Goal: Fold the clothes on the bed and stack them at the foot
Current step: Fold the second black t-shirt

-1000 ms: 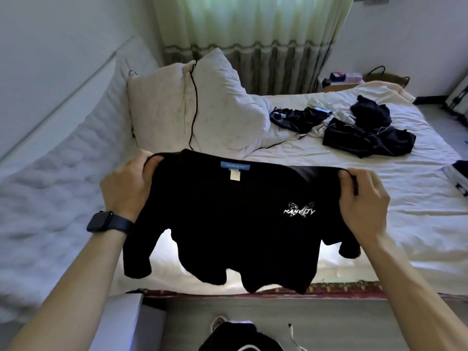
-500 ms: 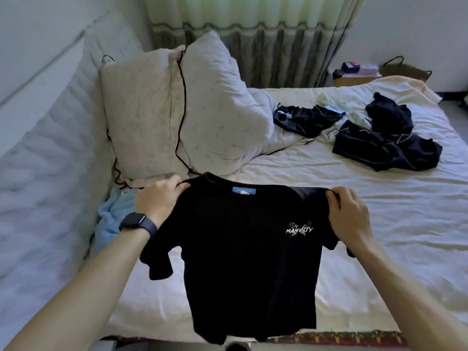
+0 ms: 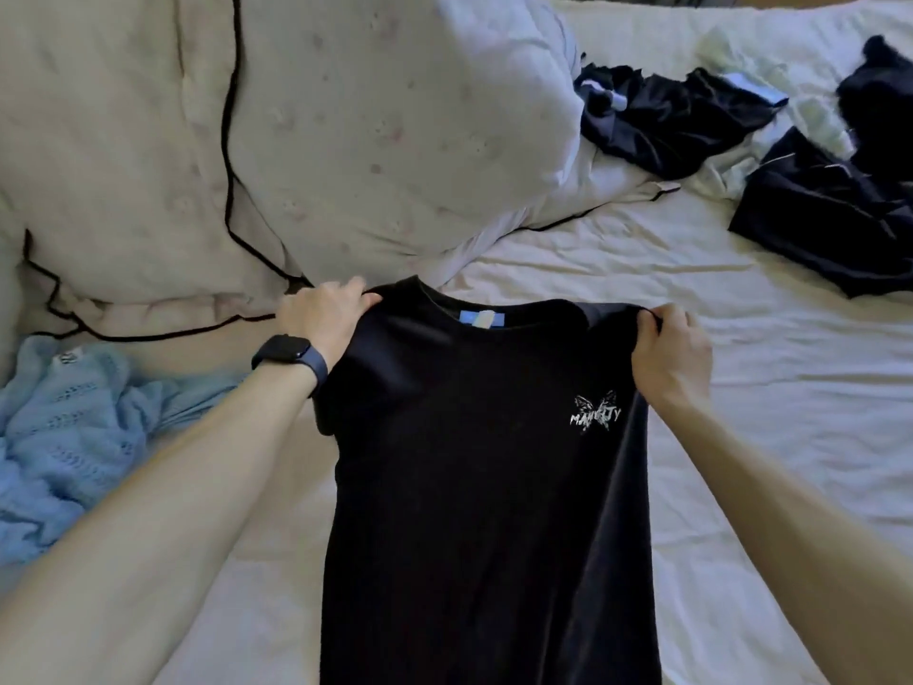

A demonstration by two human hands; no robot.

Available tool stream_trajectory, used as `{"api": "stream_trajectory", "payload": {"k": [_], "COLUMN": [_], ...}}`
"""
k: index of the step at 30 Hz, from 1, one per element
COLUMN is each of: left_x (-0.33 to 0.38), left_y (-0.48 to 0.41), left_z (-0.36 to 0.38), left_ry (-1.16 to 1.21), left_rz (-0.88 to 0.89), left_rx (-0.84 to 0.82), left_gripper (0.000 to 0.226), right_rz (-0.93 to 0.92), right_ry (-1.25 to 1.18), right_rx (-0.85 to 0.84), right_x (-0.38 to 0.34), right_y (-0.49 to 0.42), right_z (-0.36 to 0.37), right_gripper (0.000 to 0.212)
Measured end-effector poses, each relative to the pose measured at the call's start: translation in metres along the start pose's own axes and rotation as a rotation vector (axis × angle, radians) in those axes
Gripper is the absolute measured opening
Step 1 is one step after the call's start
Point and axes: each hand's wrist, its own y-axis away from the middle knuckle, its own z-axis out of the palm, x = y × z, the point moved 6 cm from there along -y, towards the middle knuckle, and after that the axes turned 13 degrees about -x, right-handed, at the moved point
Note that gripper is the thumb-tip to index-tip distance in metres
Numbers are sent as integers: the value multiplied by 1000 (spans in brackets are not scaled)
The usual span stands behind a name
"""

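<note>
Head camera: left grip and right grip each pinch a shoulder of the black T-shirt, fingers curled round cloth; chest print reads "MAN…TY" (blue neck label unreadable).

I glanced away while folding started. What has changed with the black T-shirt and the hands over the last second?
The black T-shirt came down and forward, from hanging in the air to low over the sheet, collar near the pillows. Nothing was let go: the left hand and the right hand still grip its shoulders. The dark clothes to the right lie as they did.
</note>
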Motion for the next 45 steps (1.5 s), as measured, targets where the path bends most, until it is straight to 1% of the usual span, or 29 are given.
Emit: {"api": "stream_trajectory", "payload": {"k": [1,2,4,5,6,7,9,11,13,15,17,19,20,22,23,24,26,27,28,29,30,32,34,35,37,39,41,44,45], "left_x": [2,5,16,22,28,35,44,41,35,32,31,33,31,27,23,20,16,14,10,5,-1,-16,-31,-35,-36,-31,-28,-22,-19], "left_y": [-11,-18,-19,-12,1,22,80,152,232,306,365,405,417,432,435,436,438,441,446,451,455,463,472,477,485,492,497,505,506], "left_z": [13,25,51,63,74,85,113,148,182,208,225,234,237,245,251,258,268,270,270,267,260,241,226,221,220,230,246,269,276], "left_ry": [-7,-3,48,89,126,139,170,279,424,574,676,726,800,1056,1150,1192,1144,1080,1022,999,1018,1073,1043,1018,972,917,907,935,970], "left_rz": [4,9,18,18,21,35,48,-57,-251,-438,-543,-558,-581,-692,-738,-749,-672,-621,-580,-554,-534,-526,-534,-531,-551,-576,-642,-779,-786], "left_rx": [11,24,52,81,131,195,258,197,72,-75,-209,-298,-311,-317,-332,-381,-552,-629,-667,-667,-631,-484,-347,-314,-325,-382,-412,-420,-438], "left_gripper": [41,39,38,39,40,40,42,48,55,58,59,57,54,50,48,44,30,26,25,27,29,28,22,15,2,13,12,30,33], "right_rz": [-7,-15,-38,-56,-73,-74,-41,39,193,328,382,420,471,578,578,545,468,443,429,418,408,402,405,405,422,463,540,629,627], "right_ry": [0,4,72,115,140,138,58,-26,-88,-104,-80,-119,-169,-238,-233,-216,-213,-220,-230,-246,-262,-289,-293,-276,-215,-160,-204,-301,-295], "right_rx": [-23,-90,-306,-379,-394,-372,-302,-285,-314,-361,-432,-477,-482,-500,-535,-579,-623,-619,-598,-563,-516,-393,-290,-261,-278,-341,-384,-372,-376], "right_x": [4,9,23,32,43,55,84,120,162,202,230,252,261,275,280,283,285,286,287,289,291,301,311,314,320,331,339,349,352], "right_y": [-13,-24,-31,-26,-16,0,45,105,171,236,291,326,336,345,346,346,347,349,352,355,359,366,372,375,381,386,390,395,396], "right_z": [16,36,80,99,113,122,131,134,132,127,121,117,115,113,115,117,117,114,109,100,90,65,43,37,43,63,85,104,108], "right_gripper": [27,31,51,59,64,66,69,71,70,61,54,45,38,31,30,29,26,25,24,22,22,21,22,23,23,23,23,24,25]}}
